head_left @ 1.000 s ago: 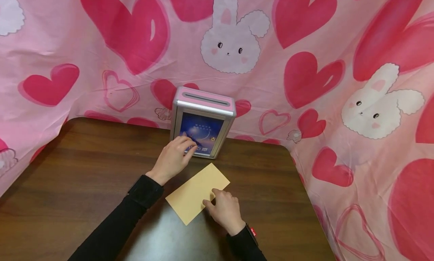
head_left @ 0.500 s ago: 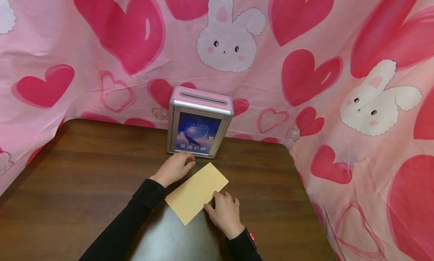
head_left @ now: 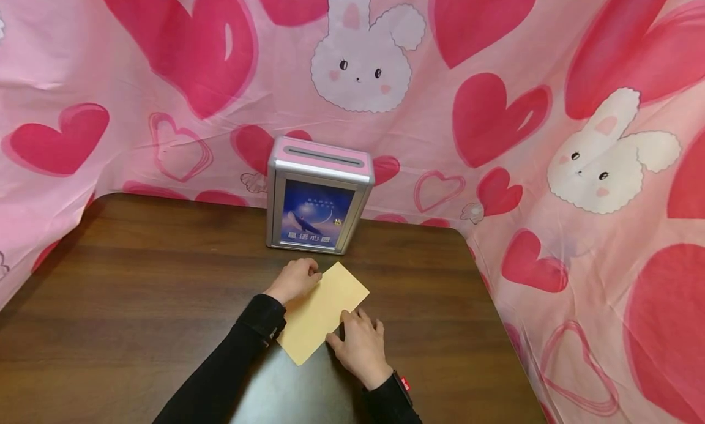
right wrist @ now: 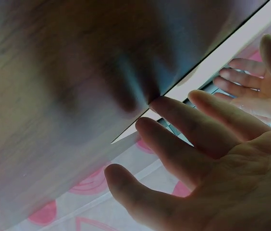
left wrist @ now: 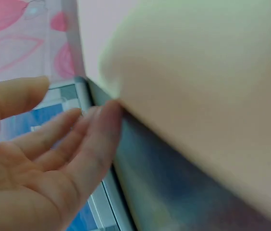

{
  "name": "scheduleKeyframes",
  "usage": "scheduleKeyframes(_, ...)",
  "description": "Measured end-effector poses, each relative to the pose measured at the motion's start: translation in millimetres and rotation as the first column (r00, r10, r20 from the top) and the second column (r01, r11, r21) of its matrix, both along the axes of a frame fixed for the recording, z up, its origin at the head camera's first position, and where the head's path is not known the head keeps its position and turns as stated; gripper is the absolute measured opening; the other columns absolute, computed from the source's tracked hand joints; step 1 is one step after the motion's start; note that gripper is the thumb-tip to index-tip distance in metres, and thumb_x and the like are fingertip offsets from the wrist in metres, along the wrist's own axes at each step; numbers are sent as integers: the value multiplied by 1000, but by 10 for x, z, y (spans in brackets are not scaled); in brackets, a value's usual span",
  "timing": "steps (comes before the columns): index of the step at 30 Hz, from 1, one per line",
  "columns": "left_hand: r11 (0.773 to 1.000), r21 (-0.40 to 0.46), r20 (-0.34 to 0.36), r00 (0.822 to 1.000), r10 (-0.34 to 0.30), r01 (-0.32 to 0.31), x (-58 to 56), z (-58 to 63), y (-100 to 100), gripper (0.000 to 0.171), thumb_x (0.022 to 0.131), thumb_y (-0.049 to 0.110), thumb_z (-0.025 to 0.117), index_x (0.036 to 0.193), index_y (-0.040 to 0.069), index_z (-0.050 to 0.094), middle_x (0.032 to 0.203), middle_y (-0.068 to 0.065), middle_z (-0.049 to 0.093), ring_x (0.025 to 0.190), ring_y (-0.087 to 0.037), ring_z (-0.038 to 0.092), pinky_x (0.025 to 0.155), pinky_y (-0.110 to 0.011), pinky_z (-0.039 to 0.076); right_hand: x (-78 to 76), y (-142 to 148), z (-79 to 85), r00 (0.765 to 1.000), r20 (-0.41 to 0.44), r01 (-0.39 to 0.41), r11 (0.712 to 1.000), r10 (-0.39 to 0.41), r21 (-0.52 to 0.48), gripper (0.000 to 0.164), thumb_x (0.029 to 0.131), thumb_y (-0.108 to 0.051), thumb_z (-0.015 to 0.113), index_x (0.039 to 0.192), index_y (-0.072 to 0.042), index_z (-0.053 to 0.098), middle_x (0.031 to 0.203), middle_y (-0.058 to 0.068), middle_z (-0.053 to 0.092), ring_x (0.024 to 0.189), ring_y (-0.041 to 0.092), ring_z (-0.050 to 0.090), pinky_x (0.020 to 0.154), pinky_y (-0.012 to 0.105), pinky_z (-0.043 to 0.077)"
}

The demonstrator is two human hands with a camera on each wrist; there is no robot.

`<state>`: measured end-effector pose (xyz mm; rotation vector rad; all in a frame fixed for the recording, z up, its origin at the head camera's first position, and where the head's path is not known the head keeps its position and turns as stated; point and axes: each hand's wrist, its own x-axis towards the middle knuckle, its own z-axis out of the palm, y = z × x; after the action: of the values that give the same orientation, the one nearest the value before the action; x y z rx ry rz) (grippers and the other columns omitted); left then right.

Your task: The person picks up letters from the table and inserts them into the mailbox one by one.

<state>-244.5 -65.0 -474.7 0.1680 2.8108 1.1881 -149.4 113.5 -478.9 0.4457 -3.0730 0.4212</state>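
A yellow rectangular sheet of paper (head_left: 316,317) lies flat and slanted on the table, in the head view. My left hand (head_left: 295,279) is at its upper left edge. In the left wrist view a fingertip (left wrist: 110,109) meets the paper's edge, while the thumb stands apart from it. At the lower right edge is my right hand (head_left: 363,349), fingers loosely bent. The right wrist view has those fingers (right wrist: 174,144) spread, one fingertip at the paper's edge. Neither hand grips the paper. Parts of its left side are hidden by the left hand and cuff.
Behind the paper stands a silver box (head_left: 272,210) with a pink slotted top and a blue picture on its front. The brown wooden table (head_left: 138,277) extends to both sides. A pink cloth (head_left: 429,127) with hearts and rabbits hangs behind and at the right.
My left hand has come down from in front of the box to the paper's upper left edge. The right hand stays at the lower right edge. The head view has shifted slightly.
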Motion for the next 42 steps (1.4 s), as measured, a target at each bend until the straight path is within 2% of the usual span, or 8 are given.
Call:
scheduleKeyframes(5, 1000, 14, 59, 998, 5, -6, 1, 25, -4, 35, 90, 15, 61, 118, -7, 60, 99, -20, 67, 77, -26, 63, 70, -41, 57, -3, -13, -2, 1000, -7, -8, 1000, 8, 17, 37, 81, -37, 68, 104, -7, 64, 109, 14, 69, 118, 38, 51, 92, 72, 33)
scheduleKeyframes(9, 991, 129, 166, 986, 8, -30, 20, 26, -24, 39, 91, 11, 60, 124, -9, 55, 96, -20, 65, 65, -25, 64, 58, -36, 61, -1, -15, -15, 1000, -5, -2, 1000, 2, 25, 40, 81, -38, 68, 105, -6, 64, 111, 17, 68, 118, 38, 51, 92, 72, 33)
scheduleKeyframes(15, 919, 383, 356, 933, -53, -94, 43, 6, -33, 41, 92, 8, 59, 127, -10, 50, 94, -21, 61, 74, -26, 61, 55, -36, 62, -12, 26, -27, 999, 34, 41, 999, -41, 26, 56, 80, -38, 71, 122, -4, 61, 124, 22, 62, 121, 38, 48, 95, 73, 30)
scheduleKeyframes(19, 891, 439, 410, 908, -86, -114, 47, -38, -20, 34, 92, 8, 58, 122, -8, 52, 88, -18, 63, 66, -24, 62, 52, -33, 62, -23, 58, -41, 996, 62, 55, 998, -56, 21, 60, 79, -38, 73, 126, -4, 59, 129, 23, 59, 124, 38, 47, 97, 73, 28)
scheduleKeyframes(25, 897, 435, 419, 899, -125, -78, 87, -109, -3, 12, 91, 7, 61, 98, -2, 58, 72, -13, 61, 55, -19, 61, 46, -28, 59, -28, 59, -52, 994, 88, 57, 998, -58, 13, 63, 79, -39, 72, 128, -4, 58, 132, 24, 57, 125, 38, 45, 99, 73, 26)
scheduleKeyframes(29, 889, 453, 408, 902, -142, -65, 97, -141, 0, 8, 91, 5, 61, 90, -1, 55, 61, -8, 53, 48, -16, 55, 41, -23, 55, -29, 60, -53, 993, 105, 61, 998, -60, -2, 65, 79, -40, 72, 130, -3, 57, 133, 24, 56, 126, 39, 44, 99, 73, 26)
scheduleKeyframes(38, 838, 546, 362, 905, -222, -13, 84, -98, -39, 9, 94, 4, 58, 98, -3, 54, 66, -7, 53, 45, -15, 58, 43, -22, 55, -37, 93, -15, 987, 130, 109, 991, -98, -79, 70, 78, -42, 73, 133, -3, 54, 132, 18, 58, 128, 41, 41, 101, 70, 26)
scheduleKeyframes(42, 814, 581, 335, 910, -246, 7, 79, -31, -92, 13, 95, 5, 56, 103, -4, 52, 66, -7, 56, 45, -14, 58, 44, -22, 56, -45, 126, -16, 984, 120, 152, 967, -129, -207, 76, 77, -39, 75, 137, 1, 48, 131, 23, 58, 121, 42, 47, 100, 64, 36)
